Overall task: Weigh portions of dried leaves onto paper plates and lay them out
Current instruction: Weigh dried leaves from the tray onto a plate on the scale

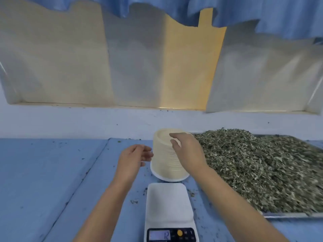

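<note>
Blue tabletop [52,172], scuffed, flecked w/ crumbs. Metal tray [288,215] at right, cut off by frame edge, heaped w/ dried leaves [253,168], blurry. Ribbed cream stack of paper plates [164,159], upside down, centre, just beside tray. White scale [168,201] in front; display [160,235] reads 12, button labels illegible. Hands: left hand [131,158] loose-fingered beside stack; right hand [187,151] curled at top rim, grip unclear.

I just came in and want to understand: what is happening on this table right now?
A person has both hands at the stack of paper plates. The right hand is over its top, fingers at the upper rim; the left hand is at its side. The scale in front has nothing on its platform, and the dried leaves are heaped on a tray to the right.
</note>
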### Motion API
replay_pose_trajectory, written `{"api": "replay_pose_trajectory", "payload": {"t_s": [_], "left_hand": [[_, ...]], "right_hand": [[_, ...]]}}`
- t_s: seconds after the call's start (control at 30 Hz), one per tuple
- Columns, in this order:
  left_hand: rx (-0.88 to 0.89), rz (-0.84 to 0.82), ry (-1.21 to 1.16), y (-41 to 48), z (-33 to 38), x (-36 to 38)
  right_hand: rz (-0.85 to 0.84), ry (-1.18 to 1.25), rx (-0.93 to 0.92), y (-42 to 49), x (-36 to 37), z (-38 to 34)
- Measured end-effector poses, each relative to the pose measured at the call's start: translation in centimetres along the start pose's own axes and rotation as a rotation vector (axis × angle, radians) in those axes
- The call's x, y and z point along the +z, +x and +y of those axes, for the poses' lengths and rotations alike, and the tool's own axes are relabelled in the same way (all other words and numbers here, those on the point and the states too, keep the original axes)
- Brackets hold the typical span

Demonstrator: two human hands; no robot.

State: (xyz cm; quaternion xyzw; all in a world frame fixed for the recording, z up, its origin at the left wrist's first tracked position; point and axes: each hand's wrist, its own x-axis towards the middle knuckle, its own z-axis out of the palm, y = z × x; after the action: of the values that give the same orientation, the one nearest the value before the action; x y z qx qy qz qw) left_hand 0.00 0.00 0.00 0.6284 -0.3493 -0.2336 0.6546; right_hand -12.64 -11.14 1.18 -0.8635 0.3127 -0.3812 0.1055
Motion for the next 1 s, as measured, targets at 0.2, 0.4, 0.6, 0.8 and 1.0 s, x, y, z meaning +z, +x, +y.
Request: {"api": "replay_pose_trajectory", "payload": {"t_s": [0.2, 0.4, 0.6, 0.8, 1.0], "left_hand": [[-0.209, 0.082, -0.066, 3.9, -2.1, 1.0], [-0.261, 0.112, -0.155, 3.8, -3.4, 0.5], [-0.262, 0.077, -0.165, 3.9, -4.1, 1.0], [-0.284, 0.063, -0.202, 4.3, -4.0, 2.2], [-0.246, 0.103, -0.211, 4.5, -3.8, 3.2]], "right_hand": [[-0.259, -0.372, 0.092, 3.6, 2.9, 1.3], [-0.313, -0.395, 0.042, 3.6, 3.6, 2.7], [-0.300, -0.389, 0.013, 3.6, 4.1, 3.1], [-0.163, -0.421, -0.092, 3.9, 5.0, 3.9], [-0.047, -0.440, -0.177, 3.3, 4.3, 3.5]]}}
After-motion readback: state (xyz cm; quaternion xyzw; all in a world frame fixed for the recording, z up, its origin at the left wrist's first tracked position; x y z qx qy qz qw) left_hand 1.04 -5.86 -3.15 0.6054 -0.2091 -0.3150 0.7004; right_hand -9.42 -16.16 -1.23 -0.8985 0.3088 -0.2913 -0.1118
